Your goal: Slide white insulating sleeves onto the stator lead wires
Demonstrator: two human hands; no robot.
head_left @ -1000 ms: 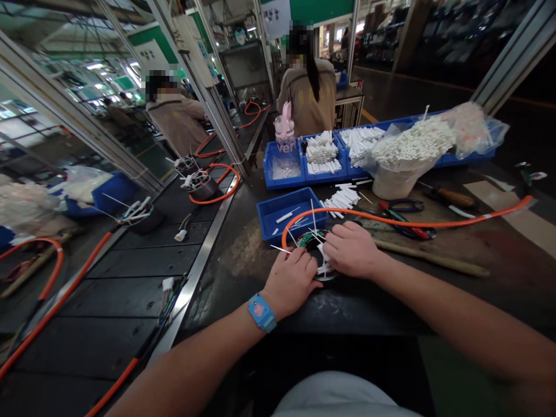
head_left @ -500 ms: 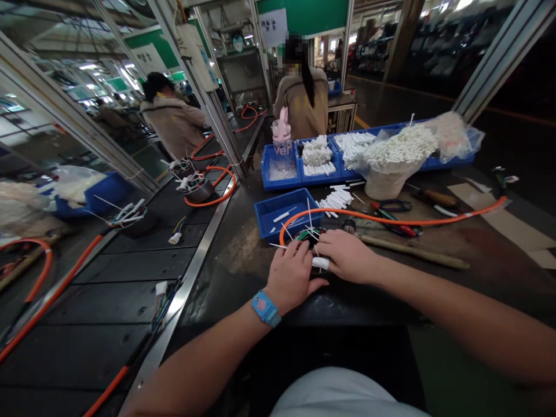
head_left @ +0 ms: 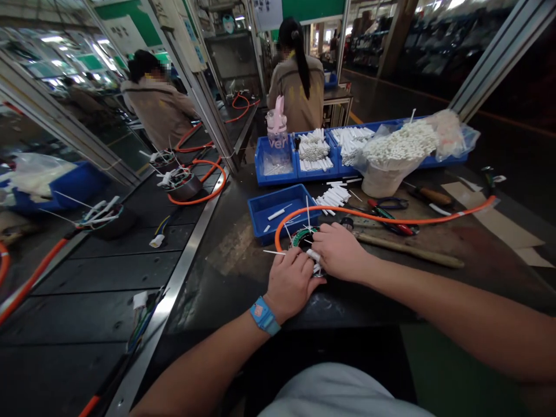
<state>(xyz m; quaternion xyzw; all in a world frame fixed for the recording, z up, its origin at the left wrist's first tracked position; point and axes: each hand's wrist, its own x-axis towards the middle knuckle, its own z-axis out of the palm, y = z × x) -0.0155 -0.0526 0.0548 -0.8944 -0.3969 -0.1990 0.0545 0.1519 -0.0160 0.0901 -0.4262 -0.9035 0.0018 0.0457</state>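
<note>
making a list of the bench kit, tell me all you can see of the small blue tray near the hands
The tray is blue, rectangular and open-topped, with low walls, and looks like plastic. It sits upright at a slant on the bench, on the wearer's side of the row of bins. A few white pieces lie scattered inside. The orange cable curves across its near right corner. Neither hand touches it.

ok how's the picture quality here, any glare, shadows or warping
Head view: glare along the metal strip, deep shadow below the workbench; head view, edges: wide-angle stretch, the metal post at right leaning outward; head view, centre: the ring-shaped part between left hand and right hand is dim, fine detail hard to read.
</note>
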